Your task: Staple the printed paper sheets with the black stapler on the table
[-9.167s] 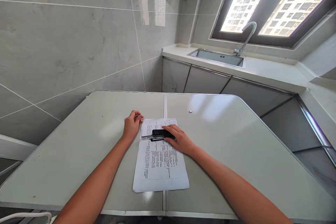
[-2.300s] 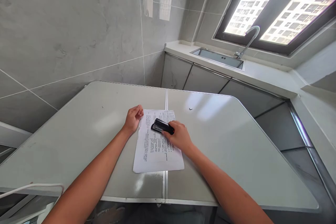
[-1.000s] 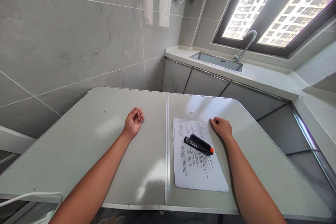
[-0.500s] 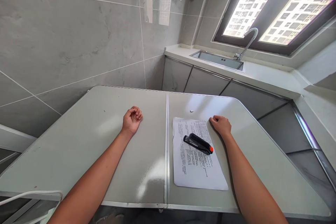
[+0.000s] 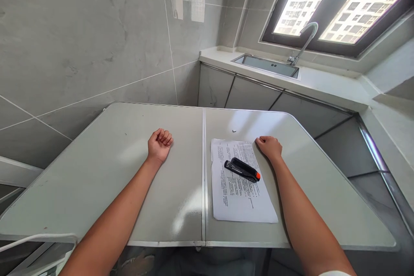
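Note:
My left hand (image 5: 160,145) rests on the left half of the folding table (image 5: 80,172), palm side partly up, its fingers curled into a loose fist with nothing showing in it. On the right half, my right hand (image 5: 269,147) lies closed, knuckles up, just beside the upper right corner of a printed sheet of paper (image 5: 244,207). I see nothing held in it, though its palm side is hidden. A black stapler (image 5: 242,169) with an orange-red end lies slantwise on the paper, apart from both hands.
A metal seam (image 5: 203,181) divides the tabletop. One small white scrap (image 5: 234,131) lies beyond the paper. Behind the table runs a counter (image 5: 333,88) with a sink (image 5: 267,66) and faucet (image 5: 304,43). A white tubular frame (image 5: 39,237) stands at the lower left.
The view has tipped down slightly, so everything sits a little higher. My left fingers look curled in somewhat more. The stapler, paper and right hand keep their places.

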A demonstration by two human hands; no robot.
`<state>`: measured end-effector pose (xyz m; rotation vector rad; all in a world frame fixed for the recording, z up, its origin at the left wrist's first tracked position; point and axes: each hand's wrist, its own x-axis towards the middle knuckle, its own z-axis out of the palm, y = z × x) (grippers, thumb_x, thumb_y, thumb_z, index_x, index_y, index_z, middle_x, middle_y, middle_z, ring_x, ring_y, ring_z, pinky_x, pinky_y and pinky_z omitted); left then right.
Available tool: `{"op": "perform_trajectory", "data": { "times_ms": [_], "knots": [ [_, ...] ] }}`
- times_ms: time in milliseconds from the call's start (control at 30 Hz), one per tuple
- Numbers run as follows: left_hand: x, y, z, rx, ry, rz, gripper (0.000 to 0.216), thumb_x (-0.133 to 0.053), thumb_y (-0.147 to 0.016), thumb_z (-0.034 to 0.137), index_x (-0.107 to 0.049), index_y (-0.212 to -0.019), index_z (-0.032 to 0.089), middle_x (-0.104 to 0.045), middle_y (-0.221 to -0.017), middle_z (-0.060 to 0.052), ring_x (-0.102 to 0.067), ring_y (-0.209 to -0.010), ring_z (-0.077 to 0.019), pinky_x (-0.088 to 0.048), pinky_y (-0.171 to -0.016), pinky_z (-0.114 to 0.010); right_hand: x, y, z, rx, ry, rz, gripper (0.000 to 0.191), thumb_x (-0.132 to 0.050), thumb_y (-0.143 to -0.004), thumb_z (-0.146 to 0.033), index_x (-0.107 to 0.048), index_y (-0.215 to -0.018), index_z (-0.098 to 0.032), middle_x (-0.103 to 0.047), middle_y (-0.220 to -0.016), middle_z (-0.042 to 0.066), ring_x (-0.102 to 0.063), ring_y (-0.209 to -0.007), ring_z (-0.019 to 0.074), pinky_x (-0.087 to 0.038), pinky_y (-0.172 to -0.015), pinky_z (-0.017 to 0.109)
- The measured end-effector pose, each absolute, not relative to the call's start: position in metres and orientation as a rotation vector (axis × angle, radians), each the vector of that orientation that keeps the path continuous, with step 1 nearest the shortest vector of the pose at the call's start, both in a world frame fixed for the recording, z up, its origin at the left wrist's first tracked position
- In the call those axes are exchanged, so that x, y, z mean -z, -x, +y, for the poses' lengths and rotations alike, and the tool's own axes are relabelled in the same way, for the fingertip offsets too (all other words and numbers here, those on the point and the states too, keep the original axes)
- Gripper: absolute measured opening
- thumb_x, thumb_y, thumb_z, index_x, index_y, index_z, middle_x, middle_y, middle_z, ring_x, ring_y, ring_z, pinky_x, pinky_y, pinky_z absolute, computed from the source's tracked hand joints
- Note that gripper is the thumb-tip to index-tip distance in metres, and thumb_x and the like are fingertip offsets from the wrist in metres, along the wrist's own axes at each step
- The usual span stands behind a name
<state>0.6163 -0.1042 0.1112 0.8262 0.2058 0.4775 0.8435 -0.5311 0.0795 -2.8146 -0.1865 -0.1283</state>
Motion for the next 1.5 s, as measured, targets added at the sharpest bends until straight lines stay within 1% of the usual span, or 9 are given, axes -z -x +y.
{"op": "perform_trajectory", "data": {
  "times_ms": [267,400,533,600,767,833,1000,1200,1500],
  "knots": [
    [-0.1128,-0.6176,-0.1073,-0.453,-0.819,0.207,0.054,-0.065,-0.092,0.031,-0.023,-0.061,0.020,-0.017,-0.057,0.005,-0.025,-0.047,-0.0092,-0.028,-0.045,-0.025,-0.0795,-0.8431,-0.5302,0.140,2.796,-0.181,0.036,-0.050,-0.081,-0.044,-0.043,-0.056,-0.021,-0.050,-0.056,0.003,-0.041,-0.062,0.0169,-0.024,-0.061,0.031],
    [-0.1120,-0.6204,-0.1089,-0.472,-0.860,0.177,0.055,-0.069,-0.095,0.044,-0.033,-0.061,0.019,-0.027,-0.059,0.004,-0.029,-0.048,-0.0085,-0.029,-0.044,-0.024,-0.0805,-0.8440,-0.5296,0.139,2.810,-0.177,0.036,-0.050,-0.081,-0.044,-0.043,-0.055,-0.021,-0.052,-0.056,0.004,-0.040,-0.062,0.0169,-0.024,-0.061,0.031],
    [-0.1099,-0.6225,-0.1089,-0.484,-0.860,0.145,0.047,-0.075,-0.090,0.050,-0.050,-0.068,0.017,-0.038,-0.063,0.003,-0.030,-0.047,-0.0065,-0.030,-0.043,-0.022,-0.0808,-0.8443,-0.5295,0.141,2.807,-0.180,0.036,-0.051,-0.081,-0.044,-0.043,-0.055,-0.021,-0.052,-0.057,0.004,-0.041,-0.063,0.0172,-0.023,-0.061,0.031],
    [-0.1087,-0.6232,-0.1086,-0.486,-0.866,0.161,0.040,-0.077,-0.089,0.047,-0.056,-0.073,0.017,-0.044,-0.065,0.003,-0.031,-0.046,-0.0058,-0.031,-0.043,-0.021,-0.0806,-0.8444,-0.5296,0.142,2.802,-0.180,0.036,-0.052,-0.081,-0.045,-0.043,-0.055,-0.021,-0.052,-0.057,0.004,-0.041,-0.063,0.0175,-0.023,-0.061,0.031],
    [-0.1054,-0.6232,-0.1075,-0.502,-0.863,0.197,0.019,-0.081,-0.086,0.032,-0.068,-0.088,0.018,-0.055,-0.075,0.001,-0.038,-0.049,-0.0049,-0.034,-0.044,-0.019,-0.0807,-0.8443,-0.5294,0.127,2.809,-0.177,0.035,-0.051,-0.082,-0.044,-0.044,-0.056,-0.021,-0.051,-0.058,0.003,-0.043,-0.065,0.0181,-0.024,-0.061,0.031],
    [-0.1053,-0.6226,-0.1072,-0.504,-0.832,0.194,0.018,-0.081,-0.085,0.032,-0.070,-0.089,0.018,-0.055,-0.074,0.001,-0.039,-0.050,-0.0051,-0.035,-0.045,-0.019,-0.0810,-0.8441,-0.5293,0.123,2.808,-0.178,0.034,-0.051,-0.081,-0.044,-0.044,-0.056,-0.021,-0.051,-0.058,0.003,-0.043,-0.065,0.0180,-0.024,-0.061,0.031],
    [-0.1083,-0.6207,-0.1072,-0.487,-0.787,0.208,0.026,-0.074,-0.091,0.042,-0.070,-0.083,0.018,-0.051,-0.066,0.001,-0.040,-0.049,-0.0069,-0.036,-0.044,-0.021,-0.0813,-0.8437,-0.5291,0.126,2.800,-0.167,0.035,-0.051,-0.081,-0.044,-0.042,-0.056,-0.021,-0.049,-0.056,0.003,-0.042,-0.063,0.0177,-0.024,-0.061,0.030],
    [-0.1054,-0.6206,-0.1045,-0.465,-0.754,0.194,0.030,-0.075,-0.091,0.046,-0.070,-0.080,0.018,-0.049,-0.062,0.001,-0.042,-0.048,-0.0067,-0.036,-0.044,-0.021,-0.0799,-0.8445,-0.5294,0.136,2.802,-0.176,0.034,-0.051,-0.081,-0.043,-0.041,-0.056,-0.021,-0.048,-0.056,0.003,-0.042,-0.063,0.0177,-0.024,-0.061,0.030],
    [-0.1080,-0.6217,-0.1060,-0.496,-0.762,0.185,0.025,-0.074,-0.091,0.045,-0.074,-0.091,0.019,-0.047,-0.059,0.003,-0.041,-0.047,-0.0075,-0.035,-0.042,-0.021,-0.0813,-0.8424,-0.5276,0.136,2.798,-0.190,0.036,-0.049,-0.082,-0.044,-0.038,-0.056,-0.021,-0.049,-0.056,0.003,-0.040,-0.063,0.0171,-0.023,-0.060,0.031]
  ]
}}
